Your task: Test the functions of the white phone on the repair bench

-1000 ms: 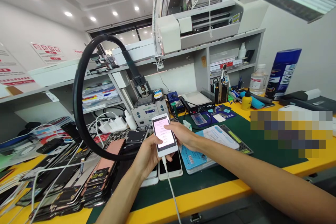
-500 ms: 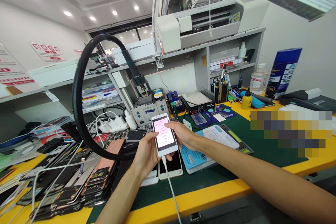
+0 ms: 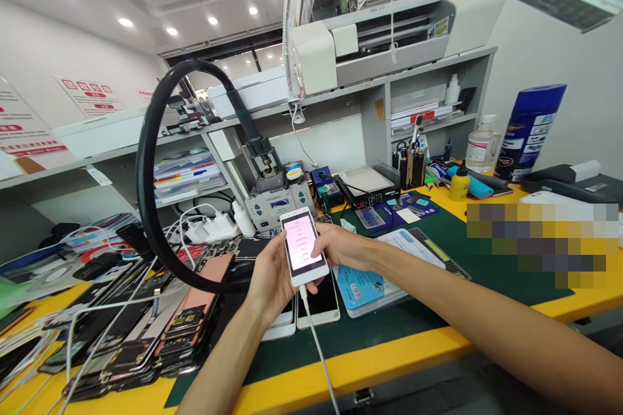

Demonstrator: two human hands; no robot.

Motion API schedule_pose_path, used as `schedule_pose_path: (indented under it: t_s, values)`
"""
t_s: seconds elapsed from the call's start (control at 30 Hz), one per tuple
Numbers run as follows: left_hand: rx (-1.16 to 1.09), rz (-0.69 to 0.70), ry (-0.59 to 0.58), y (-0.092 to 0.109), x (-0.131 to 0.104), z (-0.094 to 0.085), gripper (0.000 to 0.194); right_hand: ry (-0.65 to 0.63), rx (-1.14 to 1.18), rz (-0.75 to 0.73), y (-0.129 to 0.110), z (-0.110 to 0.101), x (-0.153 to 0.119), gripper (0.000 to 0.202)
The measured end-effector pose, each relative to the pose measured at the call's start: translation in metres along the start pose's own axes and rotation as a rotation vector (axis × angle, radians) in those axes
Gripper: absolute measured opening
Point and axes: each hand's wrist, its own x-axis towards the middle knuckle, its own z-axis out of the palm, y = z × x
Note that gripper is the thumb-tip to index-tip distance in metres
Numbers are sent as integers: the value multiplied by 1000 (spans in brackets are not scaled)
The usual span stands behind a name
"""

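A white smartphone [image 3: 302, 243] with a lit, pinkish-white screen of text lines is held above the bench. My left hand [image 3: 272, 275] is closed around its left edge, thumb along the side. On the right edge, my right hand [image 3: 343, 246] also grips the phone, its thumb over the lower part of the screen; its other fingers are mostly behind the phone. A white charging cable [image 3: 316, 337] is plugged into the bottom end and hangs past the bench edge. Beneath, another white phone [image 3: 318, 319] with a dark screen lies on the green mat [image 3: 389, 337].
Stacked phone parts [image 3: 180, 331] and loose cables crowd the left. A thick black hose [image 3: 143, 175] arches beside a soldering station [image 3: 280, 204]. Right of my hands lie a blue packet [image 3: 360, 288], a yellow bottle [image 3: 459, 185] and a tall blue can [image 3: 533, 133].
My right thumb has moved down from the upper screen to its lower part. My left thumb has shifted off the screen toward the upper left edge. Both hands still hold the phone.
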Motion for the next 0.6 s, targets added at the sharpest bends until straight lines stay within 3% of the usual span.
schedule_pose_path:
  t_s: [0.1, 0.27, 0.47, 0.6]
  values:
    - [-33, -27, 10, 1, 0, -3, 51, -163, -15, -25, -5, -5, -6, 68]
    - [-85, -53, 44, 2, 0, -2, 51, -293, -44, -44, -4, -9, -5, 78]
    - [-103, -70, 74, 1, 0, -3, 52, -184, -73, -39, -5, -2, -6, 77]
    - [-94, -53, 24, 1, -1, -2, 53, -122, -50, -7, -6, 2, -7, 66]
